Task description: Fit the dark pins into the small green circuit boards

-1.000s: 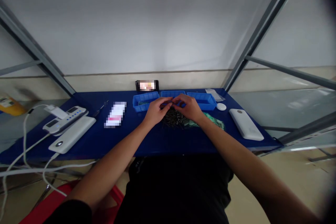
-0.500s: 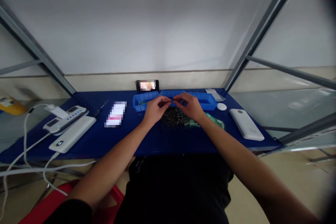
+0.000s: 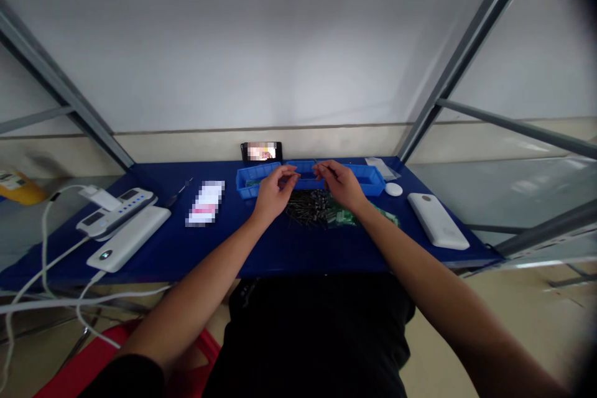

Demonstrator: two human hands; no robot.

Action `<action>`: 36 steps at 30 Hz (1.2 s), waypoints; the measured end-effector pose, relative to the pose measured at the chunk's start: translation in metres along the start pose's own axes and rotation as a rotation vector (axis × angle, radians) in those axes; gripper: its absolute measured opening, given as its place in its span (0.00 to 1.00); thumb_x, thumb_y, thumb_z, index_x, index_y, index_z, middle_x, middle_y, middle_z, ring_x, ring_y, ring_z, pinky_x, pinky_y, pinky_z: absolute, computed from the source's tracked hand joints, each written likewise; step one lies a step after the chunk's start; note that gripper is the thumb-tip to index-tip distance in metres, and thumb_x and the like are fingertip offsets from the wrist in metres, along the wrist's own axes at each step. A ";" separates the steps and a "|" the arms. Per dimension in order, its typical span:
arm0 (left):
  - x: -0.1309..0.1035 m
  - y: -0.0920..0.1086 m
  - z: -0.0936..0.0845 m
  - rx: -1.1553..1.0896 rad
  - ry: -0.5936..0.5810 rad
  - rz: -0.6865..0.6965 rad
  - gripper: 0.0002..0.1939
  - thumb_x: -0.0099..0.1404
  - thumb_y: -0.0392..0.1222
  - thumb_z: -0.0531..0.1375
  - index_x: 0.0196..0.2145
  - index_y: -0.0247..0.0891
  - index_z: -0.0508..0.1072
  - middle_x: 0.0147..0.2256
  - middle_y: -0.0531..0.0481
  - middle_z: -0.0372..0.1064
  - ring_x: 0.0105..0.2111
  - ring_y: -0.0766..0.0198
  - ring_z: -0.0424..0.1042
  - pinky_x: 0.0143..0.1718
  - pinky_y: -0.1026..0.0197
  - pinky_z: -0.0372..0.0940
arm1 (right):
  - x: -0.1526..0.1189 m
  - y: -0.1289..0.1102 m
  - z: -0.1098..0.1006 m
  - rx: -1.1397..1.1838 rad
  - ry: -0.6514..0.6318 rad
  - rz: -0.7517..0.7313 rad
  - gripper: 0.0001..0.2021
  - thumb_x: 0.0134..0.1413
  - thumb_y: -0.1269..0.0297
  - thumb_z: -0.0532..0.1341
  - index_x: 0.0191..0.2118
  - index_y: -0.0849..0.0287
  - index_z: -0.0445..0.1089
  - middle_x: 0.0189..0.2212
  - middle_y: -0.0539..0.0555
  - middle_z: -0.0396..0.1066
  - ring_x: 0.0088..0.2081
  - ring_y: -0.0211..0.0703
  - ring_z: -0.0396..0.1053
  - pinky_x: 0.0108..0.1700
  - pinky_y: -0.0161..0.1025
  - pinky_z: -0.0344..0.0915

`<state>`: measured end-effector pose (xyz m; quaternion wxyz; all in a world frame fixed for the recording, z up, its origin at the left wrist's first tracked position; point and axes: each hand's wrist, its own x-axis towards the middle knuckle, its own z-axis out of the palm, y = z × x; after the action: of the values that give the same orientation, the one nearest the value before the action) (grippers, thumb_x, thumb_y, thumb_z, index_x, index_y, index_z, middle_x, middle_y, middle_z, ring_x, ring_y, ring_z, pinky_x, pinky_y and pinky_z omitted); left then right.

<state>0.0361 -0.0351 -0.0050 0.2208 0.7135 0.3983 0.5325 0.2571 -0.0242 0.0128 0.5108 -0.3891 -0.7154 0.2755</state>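
My left hand hovers over the front of the left blue bin, its thumb and fingertips curled close together. Whatever lies between them is too small to make out. Across a small gap, my right hand is closed in a pinch, and a thin dark piece sticks up from its fingertips. Below and between the hands lies a pile of thin, dark, wire-like pieces. Green pieces lie to its right, partly under my right wrist. Behind the hands stand a left blue bin, a middle blue bin and a right blue bin.
A phone leans at the wall; another phone lies left on the blue table. A power strip, a white power bank and cables occupy the left. Rightward are a round white disc and another power bank.
My fingertips, which nearly met before, have drawn apart. The right hand has tipped upward slightly, and a thin piece now shows above its fingertips.
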 end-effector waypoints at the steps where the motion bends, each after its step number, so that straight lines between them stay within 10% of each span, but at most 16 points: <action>1: 0.000 0.001 -0.001 0.031 -0.002 0.002 0.09 0.76 0.45 0.61 0.50 0.41 0.74 0.45 0.45 0.81 0.42 0.58 0.81 0.41 0.56 0.74 | 0.001 0.000 -0.001 0.009 0.014 0.009 0.15 0.71 0.52 0.57 0.47 0.57 0.75 0.39 0.57 0.79 0.36 0.45 0.76 0.35 0.41 0.71; 7: -0.004 0.007 -0.001 0.246 -0.157 0.169 0.03 0.72 0.36 0.63 0.41 0.40 0.77 0.41 0.48 0.78 0.40 0.60 0.78 0.41 0.58 0.73 | -0.001 0.001 -0.007 -0.405 0.207 -0.121 0.11 0.69 0.56 0.60 0.42 0.57 0.75 0.38 0.58 0.78 0.39 0.49 0.73 0.43 0.46 0.71; 13: -0.006 0.004 0.003 0.279 -0.287 0.260 0.08 0.73 0.36 0.62 0.48 0.41 0.78 0.48 0.46 0.79 0.49 0.57 0.79 0.56 0.50 0.72 | 0.000 0.006 -0.010 -0.802 0.105 -0.243 0.17 0.72 0.66 0.52 0.53 0.60 0.76 0.46 0.64 0.77 0.51 0.59 0.68 0.57 0.55 0.65; 20: -0.006 0.000 0.003 0.296 -0.358 0.270 0.14 0.73 0.33 0.59 0.52 0.41 0.79 0.51 0.46 0.80 0.52 0.55 0.78 0.57 0.48 0.73 | -0.006 -0.002 -0.015 -0.891 -0.214 -0.148 0.13 0.70 0.55 0.58 0.41 0.54 0.76 0.29 0.54 0.77 0.31 0.46 0.71 0.32 0.40 0.54; 36: -0.007 -0.005 0.004 0.315 -0.360 0.215 0.10 0.71 0.33 0.62 0.46 0.42 0.81 0.44 0.47 0.81 0.46 0.55 0.80 0.52 0.49 0.74 | -0.007 0.010 -0.042 -0.612 -0.442 -0.054 0.01 0.54 0.63 0.70 0.32 0.51 0.81 0.23 0.49 0.76 0.24 0.40 0.69 0.28 0.40 0.55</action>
<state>0.0374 -0.0371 -0.0145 0.1164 0.8606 0.3525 0.3486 0.3010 -0.0244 0.0151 0.2114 -0.4355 -0.8677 0.1129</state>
